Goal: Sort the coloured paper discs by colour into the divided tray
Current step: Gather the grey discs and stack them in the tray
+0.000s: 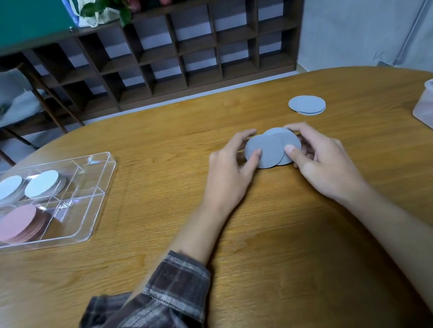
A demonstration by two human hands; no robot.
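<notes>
Wooden table [243, 240]; overlapping grey discs [269, 150] pinched by curled fingers [294, 154] of left hand [227, 170] and right hand [325, 164].

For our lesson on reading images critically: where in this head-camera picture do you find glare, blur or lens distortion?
Head view: glare glints on the clear divided tray; the wide-angle lens bows the shelf unit and the table edge; the left hand and right hand, pinching the grey discs, look slightly soft.

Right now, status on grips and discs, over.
Left grip and right grip both pinching overlapped grey discs. Spare grey stack beyond. Tray far left, path open.
</notes>
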